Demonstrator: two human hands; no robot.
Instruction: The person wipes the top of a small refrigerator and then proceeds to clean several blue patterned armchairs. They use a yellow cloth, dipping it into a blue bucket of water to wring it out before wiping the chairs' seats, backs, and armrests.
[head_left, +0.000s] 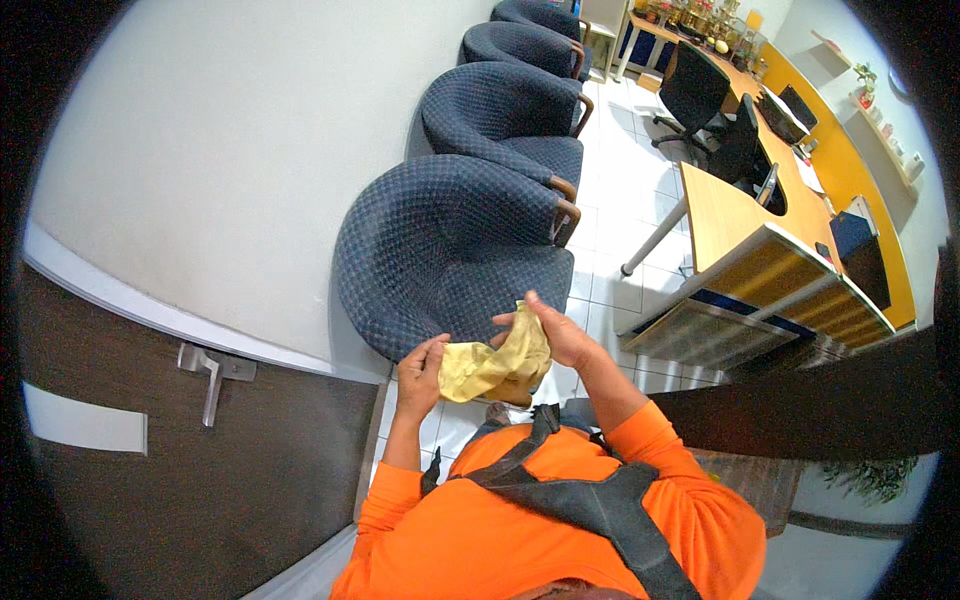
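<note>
While the left hand [418,370] pinches one end of a crumpled, yellow cloth [478,370] and the right hand [563,335] the other, seemingly to spread it, it hangs by the near edge of a rounded, blue-checked fabric armchair [425,235].

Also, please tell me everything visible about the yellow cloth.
The yellow cloth looks thin and soft, without visible pattern, crumpled into loose folds and partly shaded. It sags between the left hand, gripping its left end, and the right hand, holding its upper right part, near the closest blue chair.
</note>
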